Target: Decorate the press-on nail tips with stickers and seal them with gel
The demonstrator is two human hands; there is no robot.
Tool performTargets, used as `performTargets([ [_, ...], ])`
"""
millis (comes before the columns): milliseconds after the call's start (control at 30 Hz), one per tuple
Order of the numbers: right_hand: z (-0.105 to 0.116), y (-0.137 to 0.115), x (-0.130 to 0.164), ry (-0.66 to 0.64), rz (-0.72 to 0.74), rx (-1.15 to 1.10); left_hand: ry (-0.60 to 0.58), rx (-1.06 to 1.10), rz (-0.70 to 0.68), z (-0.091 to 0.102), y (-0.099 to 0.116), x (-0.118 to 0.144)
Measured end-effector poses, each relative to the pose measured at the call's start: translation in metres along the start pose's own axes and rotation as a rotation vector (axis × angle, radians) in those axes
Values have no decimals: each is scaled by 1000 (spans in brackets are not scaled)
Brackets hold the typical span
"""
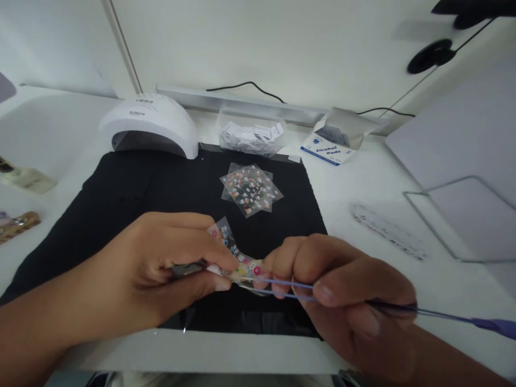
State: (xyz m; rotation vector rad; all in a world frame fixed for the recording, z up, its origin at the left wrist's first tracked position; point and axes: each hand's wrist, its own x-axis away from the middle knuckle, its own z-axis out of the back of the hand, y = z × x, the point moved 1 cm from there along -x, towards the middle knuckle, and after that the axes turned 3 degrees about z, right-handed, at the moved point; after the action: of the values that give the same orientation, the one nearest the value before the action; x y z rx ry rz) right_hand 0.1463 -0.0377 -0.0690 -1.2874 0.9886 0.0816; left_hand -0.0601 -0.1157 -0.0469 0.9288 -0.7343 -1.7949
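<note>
My left hand (177, 263) pinches a clear sticker sheet (224, 235) between thumb and fingers. The sheet is bent and carries small colourful designs, pink, blue and yellow. My right hand (342, 290) is closed around purple tweezers (445, 316), whose two thin prongs point left and reach the sheet's edge. Its fingertips are right beside the sheet. Whether a sticker sits between the tweezer tips is too small to tell. Beyond the hands, a fanned stack of clear sticker sheets (252, 189) lies on the black mat (173, 188).
A white nail lamp (151, 123) stands at the back left. Behind the mat are a clear box of white packets (250, 133) and an open alcohol pads box (336, 137). To the right lie a clear strip (387, 231) and a wire stand (439, 258). A bottle (28, 177) is at left.
</note>
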Motion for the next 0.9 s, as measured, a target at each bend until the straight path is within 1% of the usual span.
performTargets([
  [200,0,1,3,1,14,-14,-1,10,-24,0,0,4],
  [367,0,1,4,-8,19,-13,-8,17,-7,0,-3,4],
  [567,0,0,5,-19,0,15,-7,10,3,0,-1,3],
  [900,1,2,7,-8,35,-7,8,20,24,-1,2,1],
])
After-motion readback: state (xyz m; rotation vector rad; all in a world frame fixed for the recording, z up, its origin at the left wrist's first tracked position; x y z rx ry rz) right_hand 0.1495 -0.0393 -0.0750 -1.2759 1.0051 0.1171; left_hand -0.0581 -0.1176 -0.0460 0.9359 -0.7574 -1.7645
